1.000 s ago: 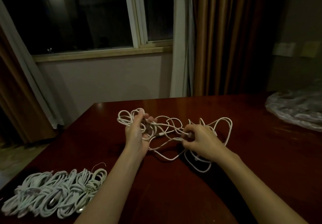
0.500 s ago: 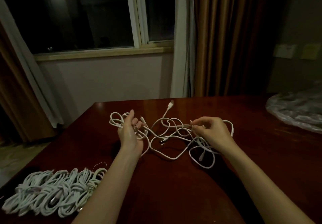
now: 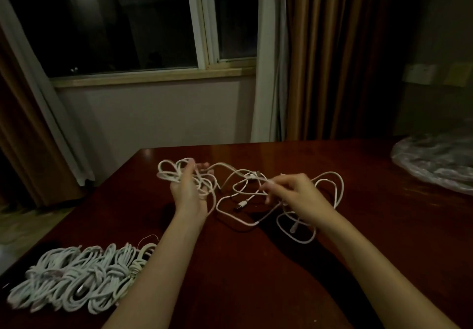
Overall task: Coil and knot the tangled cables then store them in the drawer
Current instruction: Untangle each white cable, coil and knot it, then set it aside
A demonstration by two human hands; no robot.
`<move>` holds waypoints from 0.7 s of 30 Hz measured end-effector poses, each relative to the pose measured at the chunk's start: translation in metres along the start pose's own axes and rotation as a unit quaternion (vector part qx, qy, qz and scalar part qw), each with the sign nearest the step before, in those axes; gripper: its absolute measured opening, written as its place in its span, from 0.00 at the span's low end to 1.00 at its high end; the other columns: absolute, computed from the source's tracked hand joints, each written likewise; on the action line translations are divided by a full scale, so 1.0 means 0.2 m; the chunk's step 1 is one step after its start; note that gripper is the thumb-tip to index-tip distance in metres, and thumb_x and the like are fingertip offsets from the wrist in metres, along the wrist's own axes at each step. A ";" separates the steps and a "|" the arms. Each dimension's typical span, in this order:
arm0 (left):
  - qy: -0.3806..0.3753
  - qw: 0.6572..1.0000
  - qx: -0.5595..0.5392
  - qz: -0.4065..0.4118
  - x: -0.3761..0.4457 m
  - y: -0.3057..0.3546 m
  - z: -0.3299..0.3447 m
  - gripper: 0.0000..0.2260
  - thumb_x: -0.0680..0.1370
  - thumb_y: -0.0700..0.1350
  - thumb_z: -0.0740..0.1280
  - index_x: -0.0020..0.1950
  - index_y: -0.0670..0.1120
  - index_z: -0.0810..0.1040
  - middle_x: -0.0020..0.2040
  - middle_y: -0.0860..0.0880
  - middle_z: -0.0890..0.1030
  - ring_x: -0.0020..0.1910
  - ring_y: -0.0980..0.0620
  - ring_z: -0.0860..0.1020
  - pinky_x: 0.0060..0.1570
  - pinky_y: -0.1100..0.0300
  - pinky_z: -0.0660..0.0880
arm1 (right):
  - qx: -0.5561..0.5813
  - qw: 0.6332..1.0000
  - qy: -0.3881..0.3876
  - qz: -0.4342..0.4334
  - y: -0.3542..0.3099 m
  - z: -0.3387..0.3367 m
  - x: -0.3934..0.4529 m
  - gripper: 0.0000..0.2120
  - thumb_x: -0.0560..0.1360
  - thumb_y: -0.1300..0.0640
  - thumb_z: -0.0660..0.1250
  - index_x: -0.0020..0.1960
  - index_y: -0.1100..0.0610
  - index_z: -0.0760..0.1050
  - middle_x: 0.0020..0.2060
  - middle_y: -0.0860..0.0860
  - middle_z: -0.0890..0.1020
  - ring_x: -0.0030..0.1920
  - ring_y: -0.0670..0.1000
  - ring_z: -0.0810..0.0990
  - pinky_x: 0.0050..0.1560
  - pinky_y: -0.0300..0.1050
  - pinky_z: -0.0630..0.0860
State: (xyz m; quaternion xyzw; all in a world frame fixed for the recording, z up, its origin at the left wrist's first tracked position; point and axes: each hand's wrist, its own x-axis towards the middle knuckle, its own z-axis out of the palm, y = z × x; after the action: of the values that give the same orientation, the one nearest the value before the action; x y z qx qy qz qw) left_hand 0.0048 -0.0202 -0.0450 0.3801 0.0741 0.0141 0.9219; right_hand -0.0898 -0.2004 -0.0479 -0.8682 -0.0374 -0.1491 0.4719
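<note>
1. Step in hand: untangling and coiling one white cable point(image 3: 238, 220) above the dark red table point(image 3: 358, 226). No knot appears tied on it yet.
2. Left hand point(image 3: 189, 193): raised, fingers curled round a bunch of gathered loops, the loops standing out past the thumb side.
3. Right hand point(image 3: 299, 198): fingertips pinch a strand near the middle of the tangle; motion blur hides the exact grip.
4. Slack: loose loops and a plug end sag between and below both hands, onto the table.
5. Finished work: a row of coiled cable bundles point(image 3: 82, 277) lies at the near left edge.
6. Next move, as judged: draw the pinched strand free, then feed it onto the left hand's loops.
7. Drawer: not in view.
</note>
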 end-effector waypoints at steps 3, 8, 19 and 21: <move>-0.030 0.983 0.180 0.035 0.01 -0.06 -0.02 0.21 0.76 0.41 0.70 0.66 0.36 0.70 0.45 0.45 0.80 0.40 0.51 0.80 0.30 0.62 0.75 | 0.208 0.976 0.058 0.027 -0.04 -0.01 0.01 0.10 0.80 0.57 0.61 0.49 0.57 0.81 0.31 0.50 0.82 0.34 0.44 0.81 0.36 0.32 0.74; -0.044 0.913 0.389 0.111 -0.06 -0.05 0.02 0.43 0.72 0.46 0.75 0.79 0.46 0.50 0.77 0.44 0.60 0.74 0.45 0.64 0.68 0.50 0.65 | 0.345 0.928 0.106 0.089 -0.04 -0.06 0.01 0.11 0.80 0.57 0.60 0.49 0.57 0.82 0.34 0.50 0.79 0.37 0.47 0.80 0.35 0.37 0.77; -0.378 0.652 0.561 0.342 -0.22 -0.19 0.02 0.09 0.76 0.50 0.70 0.55 0.50 0.81 0.49 0.59 0.79 0.51 0.63 0.76 0.51 0.71 0.71 | 0.362 0.925 0.098 0.064 -0.06 -0.04 0.02 0.10 0.79 0.58 0.62 0.49 0.61 0.81 0.31 0.49 0.75 0.27 0.42 0.72 0.27 0.32 0.70; -0.387 0.673 0.548 0.314 -0.21 -0.21 0.02 0.07 0.78 0.45 0.68 0.54 0.47 0.83 0.47 0.54 0.83 0.47 0.59 0.79 0.49 0.65 0.75 | 0.385 0.916 0.092 0.060 -0.06 -0.04 0.01 0.10 0.79 0.58 0.63 0.50 0.62 0.80 0.33 0.50 0.77 0.30 0.43 0.76 0.31 0.32 0.73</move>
State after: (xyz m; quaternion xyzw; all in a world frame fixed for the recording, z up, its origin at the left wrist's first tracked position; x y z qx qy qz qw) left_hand -0.0379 -0.0570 -0.0663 0.7891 -0.4180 0.1111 0.4361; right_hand -0.0913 -0.2015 -0.0332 -0.6026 0.0037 -0.1743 0.7788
